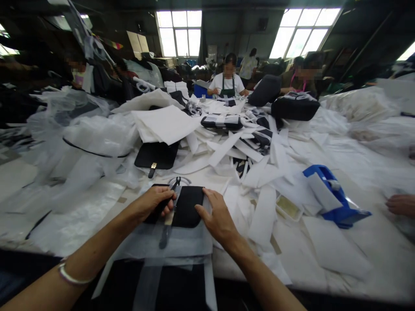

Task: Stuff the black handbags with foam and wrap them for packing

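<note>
A small black bag (pixel 186 208) lies flat on white wrapping paper (pixel 181 244) at the near edge of the table. My left hand (pixel 154 203) is curled over the bag's left edge, fingers closed on it beside its strap and metal clasp (pixel 169 216). My right hand (pixel 216 216) presses on the bag's right edge, thumb on the black surface and fingers bent around the side. A silver bangle (pixel 71 276) sits on my left wrist.
A blue tape dispenser (pixel 333 196) stands at the right. Another black bag (pixel 156 155) lies beyond mine among white paper strips (pixel 223 149) and clear plastic bags (pixel 97 134). Several people work at the far side. Another person's hand (pixel 400 204) rests at the right edge.
</note>
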The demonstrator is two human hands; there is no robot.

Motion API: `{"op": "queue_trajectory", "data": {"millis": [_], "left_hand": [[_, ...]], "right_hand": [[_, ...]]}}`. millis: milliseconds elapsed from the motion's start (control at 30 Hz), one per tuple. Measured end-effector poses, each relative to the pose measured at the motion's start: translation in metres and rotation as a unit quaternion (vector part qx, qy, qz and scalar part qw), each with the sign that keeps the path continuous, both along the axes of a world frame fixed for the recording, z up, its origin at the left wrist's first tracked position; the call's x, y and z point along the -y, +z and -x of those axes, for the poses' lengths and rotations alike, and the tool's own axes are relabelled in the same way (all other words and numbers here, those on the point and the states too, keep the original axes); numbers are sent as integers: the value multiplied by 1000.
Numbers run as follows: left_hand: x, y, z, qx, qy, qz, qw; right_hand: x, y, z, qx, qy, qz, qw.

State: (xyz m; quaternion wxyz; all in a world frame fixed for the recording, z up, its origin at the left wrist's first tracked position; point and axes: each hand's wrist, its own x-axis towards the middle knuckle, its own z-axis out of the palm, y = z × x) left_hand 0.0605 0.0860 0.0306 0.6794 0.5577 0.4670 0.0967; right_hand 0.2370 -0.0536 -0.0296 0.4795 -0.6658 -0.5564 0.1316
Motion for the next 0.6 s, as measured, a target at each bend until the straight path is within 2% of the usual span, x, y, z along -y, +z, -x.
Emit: {"op": "queue_trajectory", "data": {"millis": [100,167,233,300,367,433,533,600], "left_hand": [[9,-3,3,-12,10,-7,1000],[13,-5,4,-12,29,-10,999],[15,-7,2,-7,47,-11,999],[16,-8,0,-1,57,-10,998],[16,-9,-1,4,61,-12,998],[15,-9,-1,4,59,-13,998],[14,-10,-1,7,52,-17,998],[13,-11,0,10,47,-20,999]], "right_hand": [[19,0,-6,-4,19,-9,1000],[33,2,-26,8,12,0,1000],[46,6,-58,58,-26,39,997],[56,12,-94,165,-78,134,974],[58,17,-125,270,-115,245,924],[54,19,-146,315,-129,308,888],[42,18,-154,314,-129,320,885],[39,19,-152,306,-131,307,891]]}}
